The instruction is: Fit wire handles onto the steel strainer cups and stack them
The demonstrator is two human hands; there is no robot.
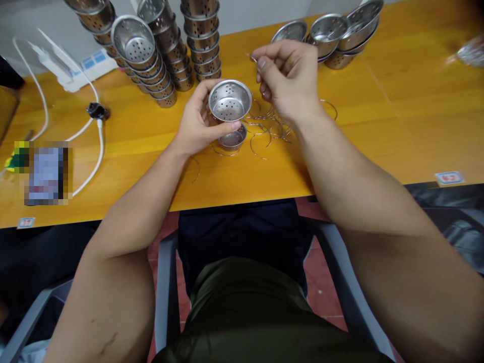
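My left hand [198, 118] is closed round a small perforated metal cup [230, 101], its mouth tilted toward me. Just below it, a second perforated cup [233, 137] stands on the table, partly covered by my thumb. To the right and a little higher, my right hand [289, 75] pinches a thin metal wire [252, 58] between thumb and fingertips; only a short end of it shows. Several loose curved wires [266, 126] lie on the table under and beside my right hand. Another curved wire [196, 169] rests near my left wrist.
Tall stacks of perforated cups [201, 40] stand at the back left. More cups [328, 33] sit at the back right. A white power strip [85, 68] with cables and a blurred phone-like object [45, 174] occupy the left of the wooden table [397, 126].
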